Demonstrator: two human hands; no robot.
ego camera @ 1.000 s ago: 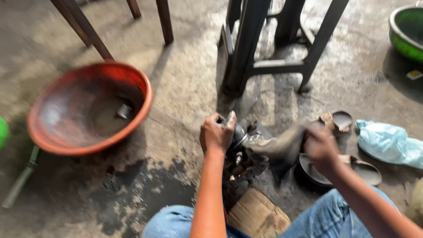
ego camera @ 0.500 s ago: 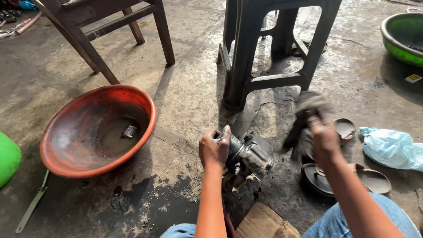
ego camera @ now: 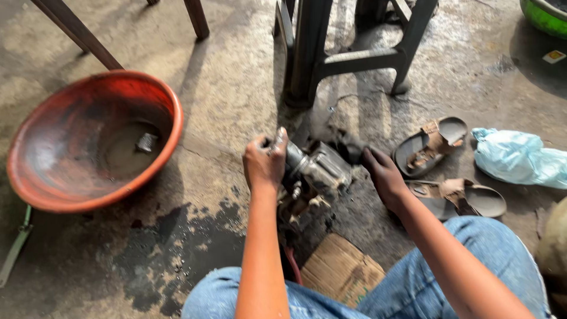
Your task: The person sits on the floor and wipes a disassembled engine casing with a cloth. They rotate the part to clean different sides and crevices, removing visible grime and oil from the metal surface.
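A greasy grey metal engine part [ego camera: 316, 171] rests on the oily concrete floor in front of my knees. My left hand [ego camera: 264, 160] is closed around its left end. My right hand [ego camera: 383, 175] sits at the part's right side, fingers pressed on a dark dirty rag [ego camera: 345, 147] that lies against it. A piece of brown cardboard [ego camera: 339, 269] lies under the part, between my legs in blue jeans.
A large red basin [ego camera: 88, 139] with murky liquid and a small metal piece stands at the left. A dark stool [ego camera: 348, 53] stands behind the part. Two brown sandals [ego camera: 437, 165] and a light blue plastic bag [ego camera: 520, 158] lie at the right. A green basin [ego camera: 546, 15] sits top right.
My right hand has come down from a raised position with the rag to the right side of the part. The left hand has kept its hold.
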